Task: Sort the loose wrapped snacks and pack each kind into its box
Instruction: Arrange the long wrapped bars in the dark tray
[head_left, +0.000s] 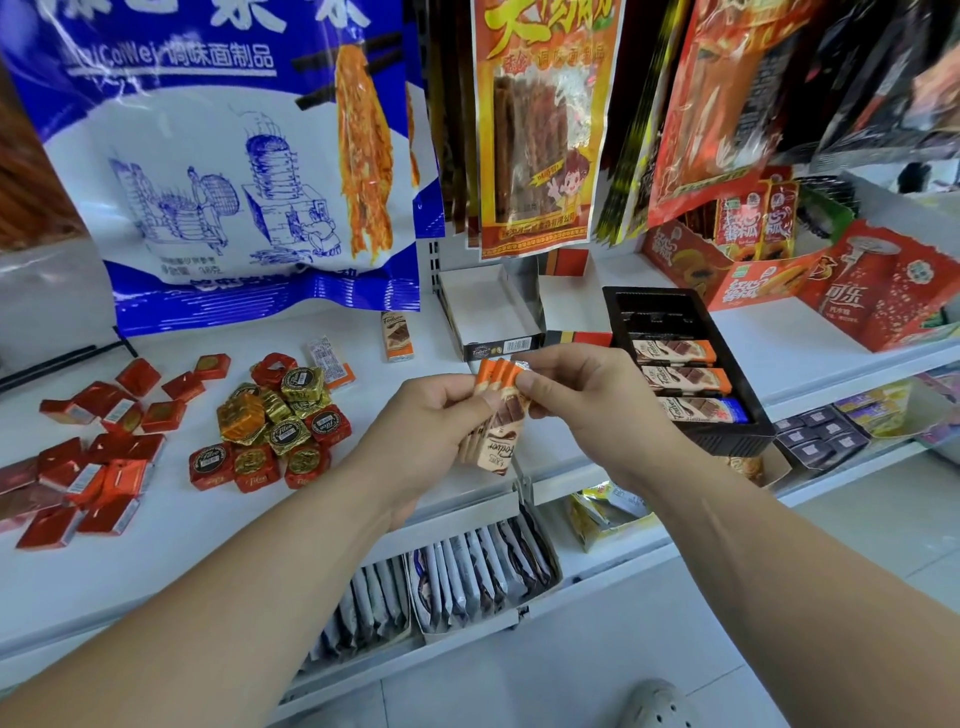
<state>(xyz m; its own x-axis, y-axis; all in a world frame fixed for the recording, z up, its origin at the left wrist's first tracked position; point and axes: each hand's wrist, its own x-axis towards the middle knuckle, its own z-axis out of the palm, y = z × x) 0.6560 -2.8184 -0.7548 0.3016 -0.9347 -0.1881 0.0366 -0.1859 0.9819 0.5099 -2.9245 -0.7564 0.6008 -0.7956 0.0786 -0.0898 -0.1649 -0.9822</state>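
Gripping fanned bars (500, 415) in left hand (434, 410), right hand (587, 395) pinching their tops | filling tray (727, 442) at 3 o'clock, three laid, slots remaining | leaving loose bars (399, 336) at 11, squares (111, 467) and rounds (317, 423) at 9, unsorted

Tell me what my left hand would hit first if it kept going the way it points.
Your right hand, which pinches the top of the bundle of bars that the left hand grips. Past it, probably the black tray, though depth is unclear.
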